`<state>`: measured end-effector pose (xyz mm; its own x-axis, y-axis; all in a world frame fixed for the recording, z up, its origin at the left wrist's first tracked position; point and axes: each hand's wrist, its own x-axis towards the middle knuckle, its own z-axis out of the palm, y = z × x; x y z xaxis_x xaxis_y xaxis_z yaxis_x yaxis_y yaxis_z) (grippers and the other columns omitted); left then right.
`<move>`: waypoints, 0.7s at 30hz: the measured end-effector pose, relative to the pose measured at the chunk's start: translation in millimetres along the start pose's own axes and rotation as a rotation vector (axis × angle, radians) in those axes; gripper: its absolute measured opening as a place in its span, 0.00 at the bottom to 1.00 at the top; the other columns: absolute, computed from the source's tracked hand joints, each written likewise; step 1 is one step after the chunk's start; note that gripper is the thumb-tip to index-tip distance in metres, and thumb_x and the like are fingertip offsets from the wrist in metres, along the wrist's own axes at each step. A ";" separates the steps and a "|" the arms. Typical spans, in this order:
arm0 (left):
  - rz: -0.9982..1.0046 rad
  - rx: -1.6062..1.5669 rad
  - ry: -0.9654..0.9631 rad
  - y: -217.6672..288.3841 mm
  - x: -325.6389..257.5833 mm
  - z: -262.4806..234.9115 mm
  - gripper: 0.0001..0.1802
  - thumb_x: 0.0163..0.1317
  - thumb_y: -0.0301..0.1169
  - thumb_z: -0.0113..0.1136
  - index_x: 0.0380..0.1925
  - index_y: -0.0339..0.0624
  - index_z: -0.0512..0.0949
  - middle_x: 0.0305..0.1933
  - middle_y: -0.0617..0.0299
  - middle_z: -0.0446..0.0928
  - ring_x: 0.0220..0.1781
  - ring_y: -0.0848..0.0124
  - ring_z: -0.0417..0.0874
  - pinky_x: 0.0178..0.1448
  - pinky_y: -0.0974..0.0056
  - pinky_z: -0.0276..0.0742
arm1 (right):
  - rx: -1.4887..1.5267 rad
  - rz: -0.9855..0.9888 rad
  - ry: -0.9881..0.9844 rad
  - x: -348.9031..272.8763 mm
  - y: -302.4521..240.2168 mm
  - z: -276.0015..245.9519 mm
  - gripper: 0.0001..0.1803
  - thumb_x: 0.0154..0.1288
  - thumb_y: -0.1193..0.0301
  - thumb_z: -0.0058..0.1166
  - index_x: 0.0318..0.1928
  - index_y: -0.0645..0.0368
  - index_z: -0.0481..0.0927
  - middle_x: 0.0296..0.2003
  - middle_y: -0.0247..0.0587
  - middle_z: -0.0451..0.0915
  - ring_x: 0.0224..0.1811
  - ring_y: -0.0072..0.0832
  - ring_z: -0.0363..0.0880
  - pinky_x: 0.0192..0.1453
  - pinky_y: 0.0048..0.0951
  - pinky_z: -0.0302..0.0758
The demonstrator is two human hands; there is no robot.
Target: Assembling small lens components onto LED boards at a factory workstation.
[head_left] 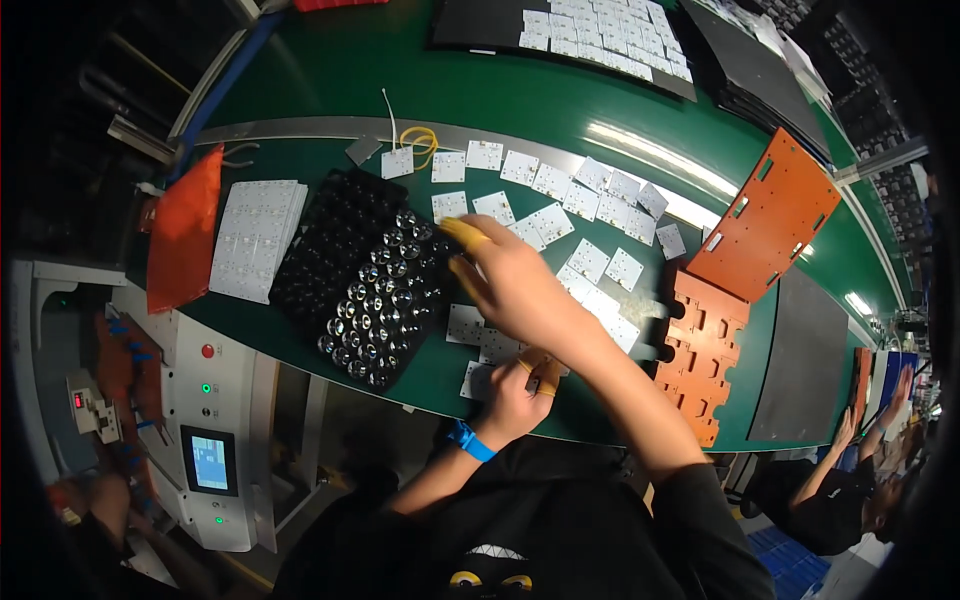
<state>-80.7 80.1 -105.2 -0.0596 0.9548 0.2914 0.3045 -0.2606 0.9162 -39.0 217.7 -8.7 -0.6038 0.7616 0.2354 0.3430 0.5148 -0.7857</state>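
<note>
My right hand (515, 283), with yellow finger cots, reaches over the right edge of a black tray (420, 330). Its thumb and fingers are apart, and nothing shows between them. Rows of shiny, clear round lenses (378, 308) sit in the tray. Nearer my body, my left hand (522, 392) has its fingers curled together beside small white circuit boards (465, 325); whatever it may hold is hidden. A blue band (470, 440) circles the left wrist. More white boards (550, 180) lie across the green table, some partly covered by my right arm.
Left of the tray lie white board sheets (255, 235) and an orange-red bag (187, 235). Orange fixture plates (705, 355) stand at the right, beside a black mat (800, 360). A machine with a screen (209, 460) is at lower left. Another person's hand (847, 428) shows far right.
</note>
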 end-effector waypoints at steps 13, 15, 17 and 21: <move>-0.097 -0.042 0.047 4.5 -2.3 -3.7 0.30 0.57 0.23 0.65 0.60 0.31 0.69 0.34 0.54 0.82 0.33 0.63 0.85 0.39 0.64 0.80 | 0.036 -0.129 0.165 23.5 19.7 23.0 0.11 0.63 0.76 0.57 0.45 0.68 0.77 0.36 0.55 0.79 0.37 0.49 0.80 0.38 0.40 0.78; -0.065 0.032 0.059 5.7 -1.8 -7.1 0.30 0.60 0.21 0.63 0.63 0.29 0.64 0.36 0.54 0.82 0.35 0.68 0.83 0.41 0.66 0.78 | 0.210 0.026 0.117 9.4 10.5 4.1 0.13 0.63 0.76 0.57 0.48 0.68 0.77 0.36 0.51 0.80 0.39 0.38 0.83 0.43 0.33 0.80; -0.194 -0.277 0.102 2.8 -7.4 -3.4 0.29 0.66 0.20 0.55 0.65 0.29 0.59 0.43 0.50 0.79 0.37 0.69 0.83 0.41 0.65 0.83 | 0.354 0.118 0.099 -13.9 14.6 -15.6 0.15 0.64 0.78 0.56 0.52 0.67 0.77 0.39 0.41 0.80 0.43 0.26 0.81 0.51 0.29 0.78; -0.180 -0.526 0.213 46.9 20.7 -12.1 0.23 0.68 0.17 0.51 0.62 0.27 0.63 0.50 0.44 0.78 0.44 0.64 0.84 0.45 0.59 0.87 | 0.818 0.324 0.203 -70.7 26.1 -66.0 0.21 0.66 0.80 0.54 0.59 0.65 0.73 0.46 0.36 0.74 0.44 0.22 0.75 0.54 0.26 0.75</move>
<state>-79.1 85.9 -52.9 -0.2729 0.9549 0.1174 -0.2369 -0.1850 0.9538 60.1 203.2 -8.1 -0.4010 0.9155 -0.0327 -0.1913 -0.1186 -0.9743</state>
